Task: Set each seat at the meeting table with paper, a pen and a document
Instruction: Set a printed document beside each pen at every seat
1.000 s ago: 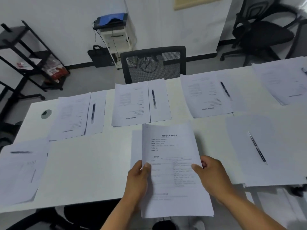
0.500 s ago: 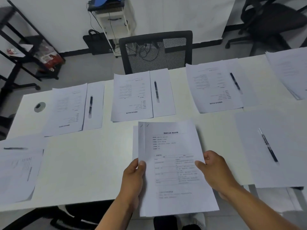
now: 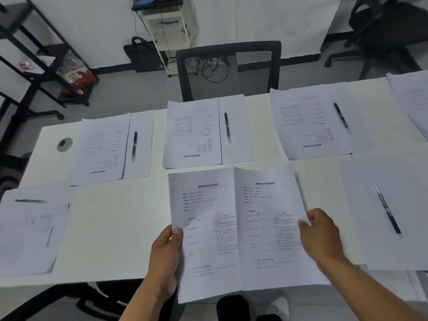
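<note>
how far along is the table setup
Done: three far seats each show a document with a pen on paper beside it. In hand: left hand and right hand each hold a printed document. Left: the near right seat has paper and pen but no document visible.

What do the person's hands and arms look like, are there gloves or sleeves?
Both are bare. The left hand and right hand wear no gloves, and no rings or watch show. Both forearms are uncovered down to the picture's lower edge, with no sleeve in view.
</note>
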Tool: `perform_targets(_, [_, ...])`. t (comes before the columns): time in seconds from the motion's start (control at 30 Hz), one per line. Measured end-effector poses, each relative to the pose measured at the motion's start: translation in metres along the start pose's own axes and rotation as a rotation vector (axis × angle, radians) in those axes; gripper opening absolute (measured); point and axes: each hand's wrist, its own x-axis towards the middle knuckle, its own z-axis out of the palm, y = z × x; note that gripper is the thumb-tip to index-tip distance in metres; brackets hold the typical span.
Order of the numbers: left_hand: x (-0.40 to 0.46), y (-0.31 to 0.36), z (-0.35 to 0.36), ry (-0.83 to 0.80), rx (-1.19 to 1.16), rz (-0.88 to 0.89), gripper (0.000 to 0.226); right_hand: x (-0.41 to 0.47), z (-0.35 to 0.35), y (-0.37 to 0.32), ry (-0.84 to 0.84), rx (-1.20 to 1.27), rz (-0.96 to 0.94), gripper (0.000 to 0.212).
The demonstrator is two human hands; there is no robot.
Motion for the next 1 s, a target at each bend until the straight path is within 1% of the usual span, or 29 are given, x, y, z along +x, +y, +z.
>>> perform_targets(0.17, [0.005, 0.004, -0.012, 0.063, -0.034, 0.011, 0.029, 0.005, 0.000, 0.006, 0.025, -0.029, 0.026, 0.005])
perform_targets(0.27, [0.007, 0.007, -0.017, 0.072, -0.031, 0.017, 0.029, 0.003, 0.003, 0.007, 0.021, -0.027, 0.037, 0.006])
perform_targets(0.5, [0.005, 0.009, -0.011, 0.019, 0.014, 0.022, 0.028, -0.002, 0.010, 0.004, -0.003, -0.006, 0.031, 0.009])
perform_targets(0.7, [0.001, 0.007, 0.000, -0.043, 0.036, 0.014, 0.028, -0.003, 0.012, 0.001, 0.009, 0.001, 0.036, 0.011])
perform_targets(1.0, [0.000, 0.007, 0.007, -0.082, 0.063, 0.008, 0.029, 0.001, 0.007, 0.000, -0.022, -0.018, 0.036, 0.014])
